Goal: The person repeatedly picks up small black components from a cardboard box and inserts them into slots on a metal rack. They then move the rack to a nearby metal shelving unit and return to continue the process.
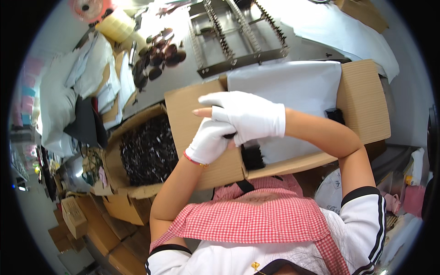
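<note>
My two hands meet over the cardboard flaps between two boxes, both in white gloves. My right hand [252, 117] lies across the top of my left hand [208, 140], one finger stretched to the left and the others bent down. A bare fingertip shows between them; whose it is I cannot tell. Below my right palm a small dark thing [229, 135] peeps out at the closed fingers of my left hand, mostly hidden. Under my hands, the open cardboard box [364, 101] holds a white sheet [288, 85] and black bristly bundles [253, 157].
An open carton [112, 158] at the left is filled with shiny dark pieces [149, 149]. Behind it, round dark brush-like pieces [158, 57] lie on the metal table [183, 75]. A metal rack [243, 57] with bristled rods stands at the back. Papers and bags [98, 68] crowd the left.
</note>
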A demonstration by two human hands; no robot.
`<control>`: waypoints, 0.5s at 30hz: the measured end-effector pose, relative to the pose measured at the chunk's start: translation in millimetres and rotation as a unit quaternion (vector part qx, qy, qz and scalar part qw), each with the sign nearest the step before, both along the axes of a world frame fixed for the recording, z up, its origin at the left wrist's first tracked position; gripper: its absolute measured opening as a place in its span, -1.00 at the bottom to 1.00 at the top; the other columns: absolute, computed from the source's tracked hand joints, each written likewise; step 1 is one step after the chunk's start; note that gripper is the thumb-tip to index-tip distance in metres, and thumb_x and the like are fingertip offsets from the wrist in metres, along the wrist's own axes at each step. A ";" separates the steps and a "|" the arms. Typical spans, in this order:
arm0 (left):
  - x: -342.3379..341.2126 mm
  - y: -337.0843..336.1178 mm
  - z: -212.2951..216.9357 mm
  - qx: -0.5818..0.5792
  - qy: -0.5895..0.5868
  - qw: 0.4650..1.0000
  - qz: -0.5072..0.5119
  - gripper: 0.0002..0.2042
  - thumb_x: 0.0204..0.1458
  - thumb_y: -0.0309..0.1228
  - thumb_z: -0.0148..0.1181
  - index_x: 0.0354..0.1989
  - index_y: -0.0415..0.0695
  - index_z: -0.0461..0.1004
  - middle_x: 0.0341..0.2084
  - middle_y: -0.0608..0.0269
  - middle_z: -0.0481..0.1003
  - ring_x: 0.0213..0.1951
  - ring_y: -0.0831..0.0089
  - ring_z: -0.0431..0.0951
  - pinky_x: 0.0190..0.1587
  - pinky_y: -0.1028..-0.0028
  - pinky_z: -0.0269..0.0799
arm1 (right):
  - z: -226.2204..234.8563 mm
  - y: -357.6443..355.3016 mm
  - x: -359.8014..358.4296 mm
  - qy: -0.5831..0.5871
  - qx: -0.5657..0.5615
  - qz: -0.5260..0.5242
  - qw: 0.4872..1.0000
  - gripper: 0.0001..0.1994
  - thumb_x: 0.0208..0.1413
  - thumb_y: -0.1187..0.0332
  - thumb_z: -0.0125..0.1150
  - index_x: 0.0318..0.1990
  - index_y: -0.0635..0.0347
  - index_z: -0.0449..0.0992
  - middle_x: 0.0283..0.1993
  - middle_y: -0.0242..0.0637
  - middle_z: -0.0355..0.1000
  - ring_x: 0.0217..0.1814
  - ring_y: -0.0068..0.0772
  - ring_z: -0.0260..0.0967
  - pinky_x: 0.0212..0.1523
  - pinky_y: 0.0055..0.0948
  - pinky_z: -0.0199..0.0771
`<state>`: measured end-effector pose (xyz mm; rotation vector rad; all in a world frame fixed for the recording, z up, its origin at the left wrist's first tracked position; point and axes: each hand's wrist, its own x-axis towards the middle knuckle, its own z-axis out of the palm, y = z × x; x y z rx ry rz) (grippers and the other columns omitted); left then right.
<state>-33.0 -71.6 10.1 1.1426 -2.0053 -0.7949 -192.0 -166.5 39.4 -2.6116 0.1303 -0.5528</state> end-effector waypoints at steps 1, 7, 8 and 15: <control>-3.0 -6.1 3.9 0.061 -0.017 0.998 -0.008 -0.75 -0.27 -0.69 0.27 -0.33 -0.21 0.55 -0.28 0.13 0.55 -0.12 0.29 0.54 -0.06 0.43 0.47 | -4.7 -1.0 -5.0 0.032 0.028 -0.016 0.999 -0.17 -0.33 0.27 0.54 0.24 0.07 0.35 0.12 -0.12 0.34 0.06 -0.01 0.43 0.10 -0.21 0.48; -7.9 -55.0 66.0 0.388 -0.001 0.921 -0.048 -0.52 0.02 -0.22 0.24 0.06 -0.27 0.45 -0.20 0.15 0.55 -0.09 0.34 0.54 -0.06 0.37 0.46 | -28.7 -31.7 -40.2 -0.112 0.101 -0.099 0.984 -0.56 -0.21 0.40 0.45 -0.07 0.03 0.51 -0.06 -0.21 0.37 -0.07 -0.14 0.45 -0.10 -0.27 0.57; 0.0 -73.3 81.5 0.317 -0.141 0.935 -0.077 -0.55 0.03 -0.24 0.22 0.06 -0.25 0.45 -0.21 0.04 0.56 -0.11 0.22 0.57 -0.06 0.32 0.47 | -30.6 -43.4 -41.2 -0.188 0.094 -0.126 0.969 -0.68 -0.18 0.43 0.41 -0.18 0.06 0.52 -0.09 -0.24 0.39 -0.10 -0.15 0.46 -0.12 -0.27 0.58; 4.3 -279.9 80.9 -0.060 -0.280 0.950 0.129 -0.48 0.03 -0.29 0.23 0.17 -0.26 0.38 -0.03 -0.09 0.55 -0.04 0.07 0.60 0.11 0.31 0.45 | -42.0 -148.4 -13.2 -0.212 0.048 -0.385 0.897 -0.67 -0.14 0.39 0.42 -0.17 0.06 0.47 -0.06 -0.21 0.41 -0.08 -0.09 0.46 -0.07 -0.23 0.53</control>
